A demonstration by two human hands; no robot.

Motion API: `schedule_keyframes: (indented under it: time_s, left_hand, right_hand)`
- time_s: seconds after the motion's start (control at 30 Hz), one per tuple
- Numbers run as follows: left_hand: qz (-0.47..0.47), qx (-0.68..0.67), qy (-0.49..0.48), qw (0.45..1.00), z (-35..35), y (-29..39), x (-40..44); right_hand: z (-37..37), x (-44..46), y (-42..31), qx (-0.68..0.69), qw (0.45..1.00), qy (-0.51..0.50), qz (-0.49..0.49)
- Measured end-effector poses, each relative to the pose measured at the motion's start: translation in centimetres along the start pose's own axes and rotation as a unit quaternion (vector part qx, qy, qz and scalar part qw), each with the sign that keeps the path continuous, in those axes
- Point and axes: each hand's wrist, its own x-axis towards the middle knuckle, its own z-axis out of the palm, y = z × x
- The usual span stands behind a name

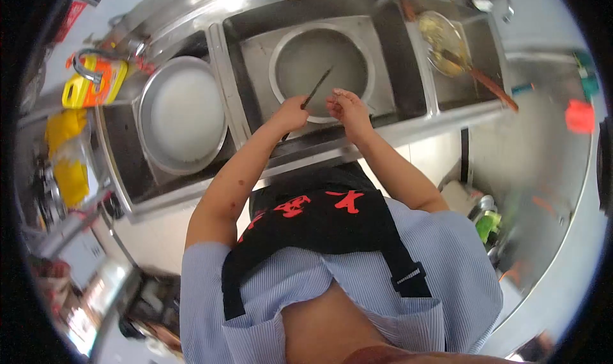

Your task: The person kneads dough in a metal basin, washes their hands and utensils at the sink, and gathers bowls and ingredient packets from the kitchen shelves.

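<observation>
My left hand [292, 115] is closed around a long, thin dark utensil [317, 88], whose far end slants up and away over a round metal basin [274, 77]. Its exact kind is unclear. The basin sits in the middle sink and holds cloudy greyish liquid. At the basin's near right rim is my right hand [350, 112], with fingers curled and fingertips drawn together. Whether anything small is between those fingertips cannot be made out. A gap separates the two hands.
In the left sink stands a large metal basin [144, 134] of whitish liquid. A yellow jug [96, 82] is beside it. The right sink holds a round strainer [461, 42] with pale scraps and a wooden-handled tool [491, 86]. The sink's front edge [396, 132] runs under my forearms.
</observation>
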Motion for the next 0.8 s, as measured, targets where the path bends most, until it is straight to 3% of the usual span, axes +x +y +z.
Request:
schedule_keyframes:
  time_s: [0.07, 0.13, 0.23, 0.33, 0.4, 0.43, 0.47, 0.5, 0.53, 0.6, 0.63, 0.67, 0.7, 0.8]
  left_hand:
    - [0.057, 0.210, 0.076, 0.973, 0.1, 0.0, 2.4]
    - [0.111, 0.457, 0.158, 0.868, 0.1, -0.4, 4.1]
    - [0.169, 0.465, 0.298, 0.816, -1.1, 4.3, 4.2]
    - [0.100, 0.257, 0.301, 0.913, 2.4, 3.7, 4.4]
    - [-0.095, 0.039, 0.217, 0.971, 4.7, 2.6, 5.6]
    - [-0.160, -0.169, 0.241, 0.942, 5.8, 2.2, 6.1]
    - [-0.212, -0.369, 0.257, 0.868, 6.6, 1.9, 6.7]
    - [-0.247, -0.553, 0.265, 0.750, 7.2, 1.1, 7.8]
    - [-0.211, -0.497, 0.285, 0.792, 8.6, -1.6, 9.4]
    - [-0.183, -0.416, 0.313, 0.834, 11.7, -6.9, 12.0]
    - [-0.189, -0.395, 0.319, 0.841, 12.3, -8.0, 12.7]
    - [-0.207, -0.447, 0.320, 0.809, 11.2, -7.5, 12.8]
    - [-0.224, -0.497, 0.324, 0.773, 10.1, -6.8, 12.8]
    - [-0.204, -0.715, 0.313, 0.591, 6.2, -2.3, 11.2]
  right_hand:
    - [-1.2, 3.0, -1.4, -0.167, 0.983, -0.081, 0.011]
    - [-2.4, 6.7, -2.3, -0.382, 0.910, -0.164, 0.004]
    - [-4.2, 10.4, -2.9, -0.605, 0.725, -0.265, -0.194]
    - [-5.1, 13.7, -0.5, -0.687, 0.602, -0.348, -0.209]
    - [-6.1, 16.7, 3.9, -0.714, 0.554, -0.383, -0.191]
    - [-6.4, 17.7, 5.3, -0.727, 0.528, -0.400, -0.181]
    - [-5.3, 17.4, 3.9, -0.744, 0.499, -0.379, -0.232]
    - [-4.5, 17.3, 2.1, -0.756, 0.468, -0.357, -0.285]
    - [-3.4, 17.8, 0.8, -0.763, 0.435, -0.336, -0.341]
    - [-3.4, 23.4, 4.0, -0.810, 0.475, -0.287, -0.192]
    - [-3.2, 24.0, 5.2, -0.763, 0.599, -0.210, -0.120]
    - [-2.2, 24.3, 6.2, -0.696, 0.706, -0.126, -0.042]
    - [-0.4, 25.0, 7.7, -0.686, 0.694, -0.183, -0.120]
    - [3.2, 25.4, 11.0, -0.624, 0.637, -0.313, -0.327]
